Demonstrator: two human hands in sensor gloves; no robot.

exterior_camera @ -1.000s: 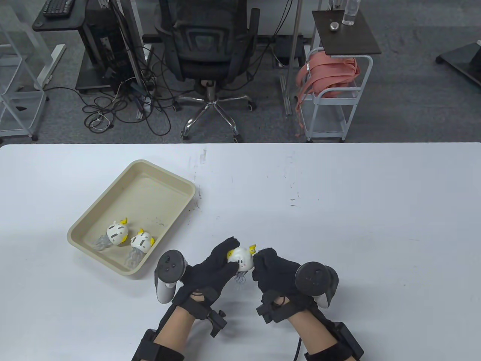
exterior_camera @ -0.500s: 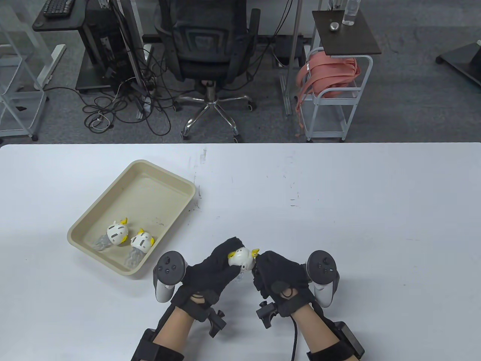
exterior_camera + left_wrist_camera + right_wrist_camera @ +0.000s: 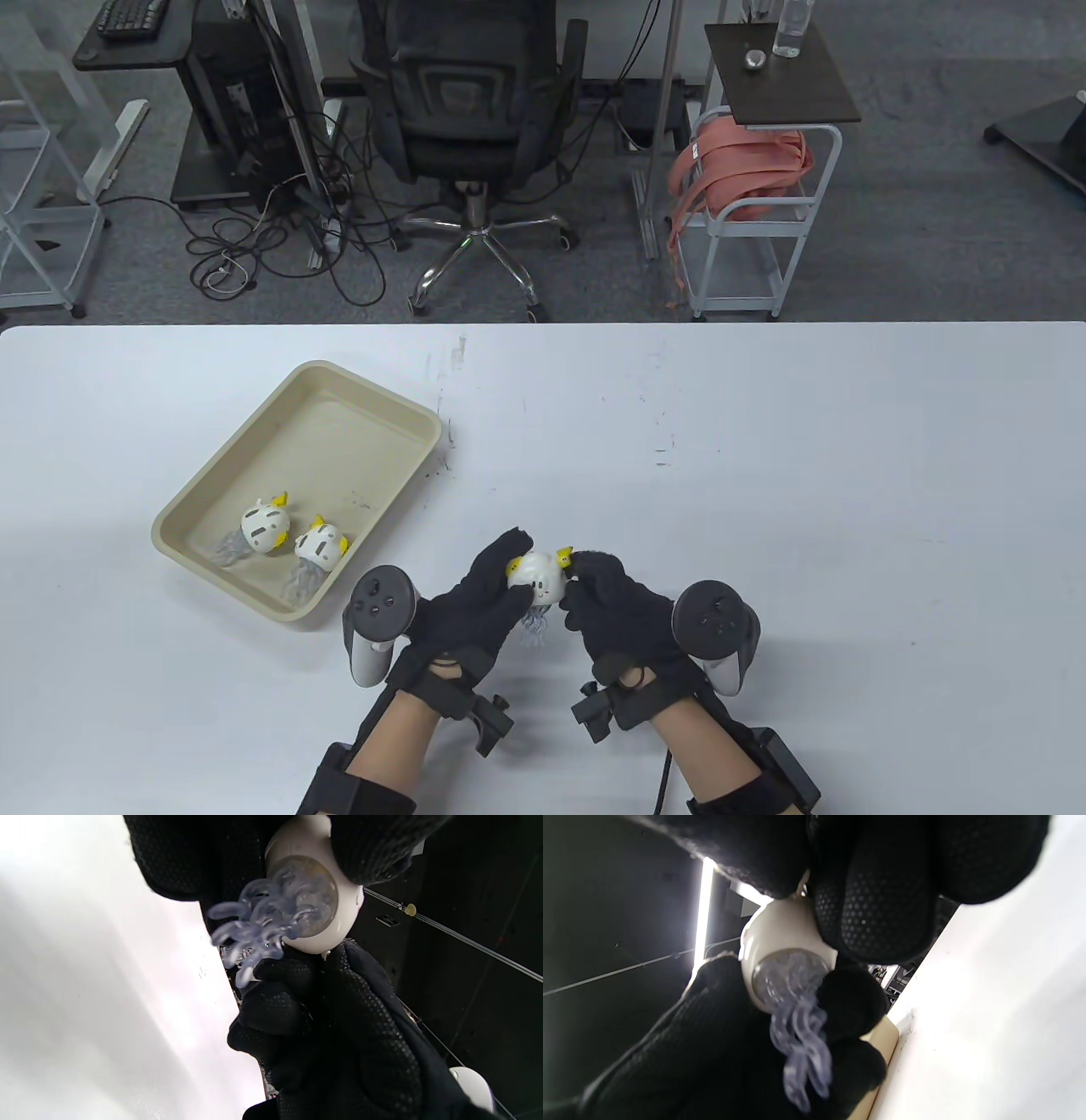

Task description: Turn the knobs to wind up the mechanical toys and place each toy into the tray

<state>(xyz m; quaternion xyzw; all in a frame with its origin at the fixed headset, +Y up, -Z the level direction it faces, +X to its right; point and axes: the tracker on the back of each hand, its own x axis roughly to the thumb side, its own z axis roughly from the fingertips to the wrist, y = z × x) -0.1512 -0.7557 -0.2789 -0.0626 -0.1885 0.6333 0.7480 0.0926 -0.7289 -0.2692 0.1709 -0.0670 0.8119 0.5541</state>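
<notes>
- Toy (image 3: pixel 538 577) is held up off the counter (image 3: pixel 764 475), between both hands, near the front edge and a bit right of the tray (image 3: pixel 222 472).
- Left hand (image 3: pixel 475 604) has its fingers curled round the white body, cupping it from the left.
- Right hand (image 3: pixel 618 613) is pinching the yellow knob (image 3: pixel 564 557) on the toy's right side, so I'd say winding is under way.
- Clear tentacles (image 3: pixel 250 929) dangle underneath, right by the gloves.
- Two toys (image 3: pixel 293 536) already sit in the tray's near corner.
- What could go wrong, imo: the knob is tiny and thick glove fingers could slip off it, letting the spring unwind. Tentacles could snag in a glove. Dropping this one in carelessly could knock the other two.
</notes>
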